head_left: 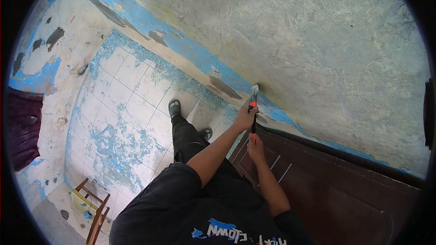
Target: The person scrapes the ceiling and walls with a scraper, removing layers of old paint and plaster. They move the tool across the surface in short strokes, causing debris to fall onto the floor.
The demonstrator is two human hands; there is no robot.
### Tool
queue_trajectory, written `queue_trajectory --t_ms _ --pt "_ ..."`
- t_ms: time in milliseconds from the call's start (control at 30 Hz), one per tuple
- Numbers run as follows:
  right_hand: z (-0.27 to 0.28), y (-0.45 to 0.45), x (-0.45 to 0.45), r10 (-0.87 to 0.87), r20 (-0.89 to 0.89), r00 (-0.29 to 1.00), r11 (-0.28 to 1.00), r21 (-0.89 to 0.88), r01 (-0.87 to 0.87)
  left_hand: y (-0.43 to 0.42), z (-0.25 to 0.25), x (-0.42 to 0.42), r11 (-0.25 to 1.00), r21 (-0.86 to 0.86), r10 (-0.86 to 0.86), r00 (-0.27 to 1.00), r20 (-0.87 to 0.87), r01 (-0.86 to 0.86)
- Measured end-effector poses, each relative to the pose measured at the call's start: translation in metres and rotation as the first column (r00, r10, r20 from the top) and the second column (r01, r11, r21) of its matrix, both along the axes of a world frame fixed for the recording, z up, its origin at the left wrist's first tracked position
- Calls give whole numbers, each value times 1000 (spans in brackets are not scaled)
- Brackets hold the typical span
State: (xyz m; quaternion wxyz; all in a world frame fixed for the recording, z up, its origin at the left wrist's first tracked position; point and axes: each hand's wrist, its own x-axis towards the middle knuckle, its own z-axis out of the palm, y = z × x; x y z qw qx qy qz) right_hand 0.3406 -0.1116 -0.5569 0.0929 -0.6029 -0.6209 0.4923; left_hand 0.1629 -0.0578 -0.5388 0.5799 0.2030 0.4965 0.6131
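Observation:
A long-handled scraper [254,117] with a black and orange handle is held in both my hands. My left hand [245,117] is closed around the upper part of the handle, just below the pale metal head. Lower down, my right hand [256,148] grips the handle's end. The scraper's head [254,90] rests at or very near the wall, along the upper edge of the blue paint band [200,54]; whether it touches I cannot tell. Above this band the wall [318,50] is rough, bare grey-green plaster.
Blue paint flakes litter the tiled floor [141,88] around my feet. To the right stands dark brown furniture [327,181] against the wall. A wooden chair [97,211] is at lower left, below a dark purple curtain [25,127]. A crack runs down the plaster.

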Motion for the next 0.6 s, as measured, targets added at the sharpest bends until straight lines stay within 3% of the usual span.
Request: queue_trajectory --t_ms 100,200,400,500,600 --pt "-3 2 2 -24 11 1000 997 -70 25 -2 5 -4 997 -54 -60 998 -18 59" --pt "-5 9 4 19 -40 999 1000 -15 -20 0 -8 -5 1000 -1 -9 1000 -20 9" --pt "7 18 -1 50 164 985 999 -15 -48 3 -27 -3 996 -77 -46 988 -147 35" --pt "9 17 -5 39 186 982 998 31 -46 1 -25 -5 998 -55 -36 992 -119 30" --pt "17 15 -7 26 187 982 999 39 -33 2 -26 -3 999 -39 -27 980 -197 20"
